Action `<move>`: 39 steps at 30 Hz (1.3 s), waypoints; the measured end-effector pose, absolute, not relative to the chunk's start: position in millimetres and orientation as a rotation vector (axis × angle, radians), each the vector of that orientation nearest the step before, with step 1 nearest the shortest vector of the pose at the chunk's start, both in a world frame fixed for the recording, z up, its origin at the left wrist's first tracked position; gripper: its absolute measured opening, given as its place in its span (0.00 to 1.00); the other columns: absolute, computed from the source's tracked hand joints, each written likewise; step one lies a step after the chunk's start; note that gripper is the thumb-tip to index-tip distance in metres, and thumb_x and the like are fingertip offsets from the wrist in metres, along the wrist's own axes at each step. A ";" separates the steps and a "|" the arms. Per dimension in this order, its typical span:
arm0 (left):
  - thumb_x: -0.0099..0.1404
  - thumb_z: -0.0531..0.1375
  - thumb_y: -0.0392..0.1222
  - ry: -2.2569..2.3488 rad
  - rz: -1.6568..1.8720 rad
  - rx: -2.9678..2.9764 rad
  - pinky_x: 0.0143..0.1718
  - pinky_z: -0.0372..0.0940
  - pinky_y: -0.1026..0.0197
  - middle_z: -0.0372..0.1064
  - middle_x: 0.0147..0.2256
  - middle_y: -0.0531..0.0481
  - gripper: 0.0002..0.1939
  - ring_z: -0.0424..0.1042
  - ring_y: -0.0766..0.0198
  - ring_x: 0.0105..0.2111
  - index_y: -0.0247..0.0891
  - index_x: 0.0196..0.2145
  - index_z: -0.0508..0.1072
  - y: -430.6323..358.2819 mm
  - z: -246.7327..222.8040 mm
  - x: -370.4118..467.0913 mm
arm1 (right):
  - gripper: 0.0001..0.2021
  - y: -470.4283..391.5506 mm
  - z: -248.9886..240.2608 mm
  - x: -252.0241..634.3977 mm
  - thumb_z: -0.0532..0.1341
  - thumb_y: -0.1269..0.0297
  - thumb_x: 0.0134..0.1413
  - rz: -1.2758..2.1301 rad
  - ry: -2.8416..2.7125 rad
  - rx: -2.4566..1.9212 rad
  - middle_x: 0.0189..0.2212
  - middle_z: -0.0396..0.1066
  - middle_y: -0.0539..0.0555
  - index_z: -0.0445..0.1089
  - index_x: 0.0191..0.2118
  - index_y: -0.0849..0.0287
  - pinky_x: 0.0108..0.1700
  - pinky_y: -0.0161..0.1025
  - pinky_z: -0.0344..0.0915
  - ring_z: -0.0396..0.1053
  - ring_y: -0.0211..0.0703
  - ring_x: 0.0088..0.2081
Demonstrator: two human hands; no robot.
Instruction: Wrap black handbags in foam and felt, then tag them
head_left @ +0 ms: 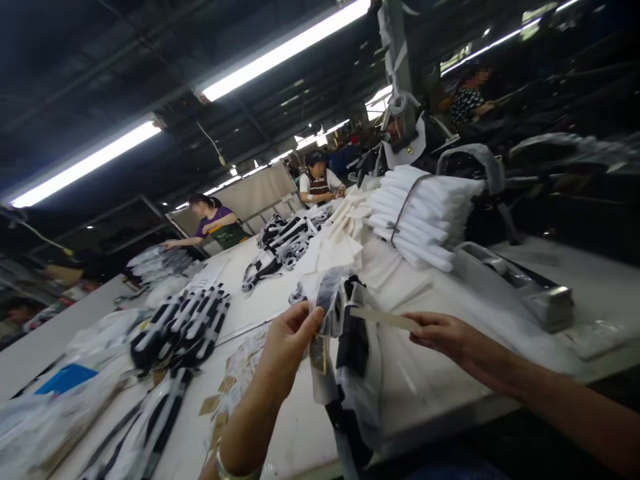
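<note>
My left hand [293, 333] pinches the edge of a black strap [353, 347] partly wrapped in clear and white plastic film. The strap's upper end is bundled, and its lower part hangs toward the table's front edge. From the right, my right hand [437, 330] grips a narrow cream-coloured strip [383, 319] between thumb and fingers. The strip's far end reaches the wrapped strap, though whether it is stuck there I cannot tell. Small tags in clear packets [245, 363] lie beside my left forearm.
Bundled black-and-white wrapped straps [183, 327] lie at left, with a blue sheet [67, 379] beyond. More straps [295, 237], cream sheets [337, 243] and a tied stack of white foam pieces [417, 210] cover the far table. A grey tape dispenser [520, 287] stands right. Several people work behind.
</note>
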State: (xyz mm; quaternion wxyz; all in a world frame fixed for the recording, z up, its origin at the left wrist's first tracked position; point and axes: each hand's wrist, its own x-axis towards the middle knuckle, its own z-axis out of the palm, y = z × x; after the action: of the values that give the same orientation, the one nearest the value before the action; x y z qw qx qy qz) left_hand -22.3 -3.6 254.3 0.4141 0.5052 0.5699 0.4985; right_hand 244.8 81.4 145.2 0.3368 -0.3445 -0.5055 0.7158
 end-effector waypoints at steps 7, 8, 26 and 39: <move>0.62 0.64 0.54 1.470 1.211 1.345 0.36 0.63 0.68 0.76 0.33 0.51 0.16 0.70 0.67 0.32 0.37 0.38 0.78 -7.8 264.0 -15.3 | 0.20 79.3 163.6 228.2 0.61 0.44 0.56 1.582 -1.812 -0.930 0.21 0.60 0.47 0.71 0.31 0.60 0.27 0.36 0.50 0.55 0.36 0.25; 0.63 0.64 0.53 1.485 1.198 1.356 0.36 0.63 0.68 0.76 0.33 0.50 0.16 0.70 0.66 0.32 0.37 0.38 0.78 -8.8 265.6 -14.2 | 0.20 77.7 167.0 228.4 0.60 0.44 0.57 1.554 -1.863 -0.908 0.21 0.60 0.47 0.71 0.32 0.59 0.27 0.36 0.50 0.56 0.36 0.25; 0.66 0.59 0.55 1.695 1.094 1.592 0.38 0.61 0.66 0.73 0.33 0.52 0.17 0.68 0.63 0.35 0.38 0.37 0.78 -22.0 272.4 -6.3 | 0.25 80.5 198.0 185.8 0.59 0.40 0.54 1.614 -1.922 -0.544 0.25 0.62 0.50 0.73 0.29 0.61 0.28 0.35 0.55 0.59 0.37 0.28; 0.65 0.58 0.56 1.799 1.113 1.636 0.36 0.63 0.65 0.75 0.33 0.51 0.19 0.70 0.61 0.35 0.37 0.37 0.78 -24.6 273.1 -16.2 | 0.25 91.4 192.6 197.6 0.62 0.40 0.51 1.616 -2.109 -0.686 0.23 0.68 0.52 0.80 0.32 0.61 0.27 0.35 0.61 0.64 0.40 0.25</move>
State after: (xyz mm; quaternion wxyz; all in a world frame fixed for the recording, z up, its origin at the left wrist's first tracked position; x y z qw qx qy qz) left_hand -16.2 -24.6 273.1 0.2315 0.5952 0.6545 0.4047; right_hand 197.6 91.4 192.6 0.1974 -0.2451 -0.7534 0.5773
